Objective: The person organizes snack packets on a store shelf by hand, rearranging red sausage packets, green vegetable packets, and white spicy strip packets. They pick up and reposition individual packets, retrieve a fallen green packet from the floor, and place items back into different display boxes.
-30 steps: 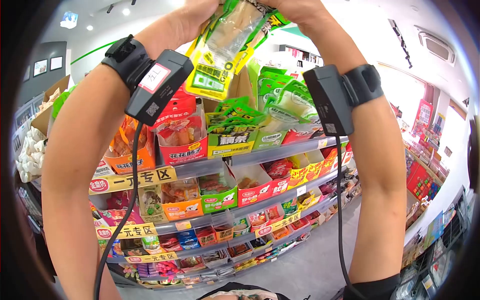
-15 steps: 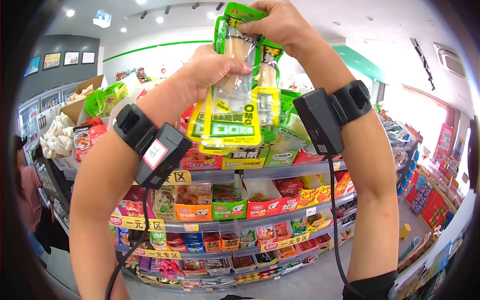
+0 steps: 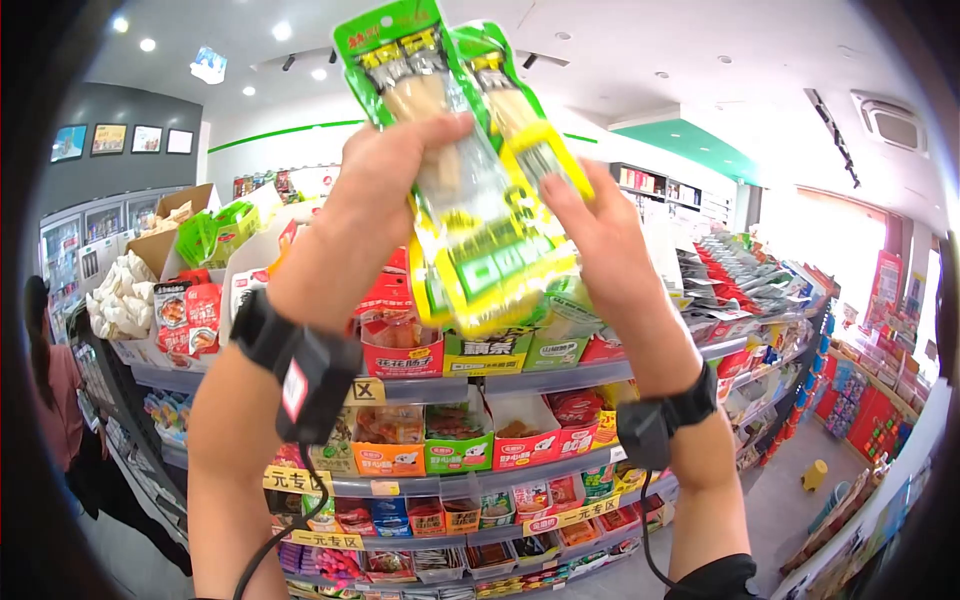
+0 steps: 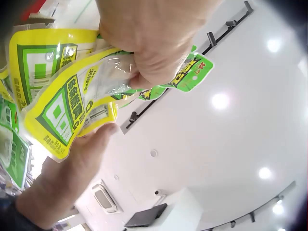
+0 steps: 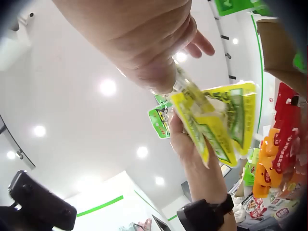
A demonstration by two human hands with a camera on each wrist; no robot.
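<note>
In the head view, my left hand [image 3: 375, 175] grips green-and-yellow snack packets at mid-height, its thumb across the front packet [image 3: 470, 235]. That packet is tilted, its green end up, with pale sticks showing through a clear window. Another yellow packet end shows behind it at lower left. My right hand [image 3: 610, 235] pinches the lower yellow part of a second packet [image 3: 520, 115], which leans behind the first on the right. The left wrist view shows the yellow packet ends [image 4: 57, 125] fanned beside the right thumb. In the right wrist view, the right fingers [image 5: 204, 43] extend past the packets.
Below the hands, tiered shelves [image 3: 520, 380] carry boxes of small packaged snacks. Red [image 3: 400, 355] and green boxes [image 3: 560, 350] stand on the top tier. White bags [image 3: 122, 295] lie at left, and a person [image 3: 70, 400] is at the far left. A yellow stool [image 3: 815, 474] stands at right.
The packets came down into fuller view, then tilted, top to the left. The right hand moved from the front packet's top down to the right-hand packet's lower part.
</note>
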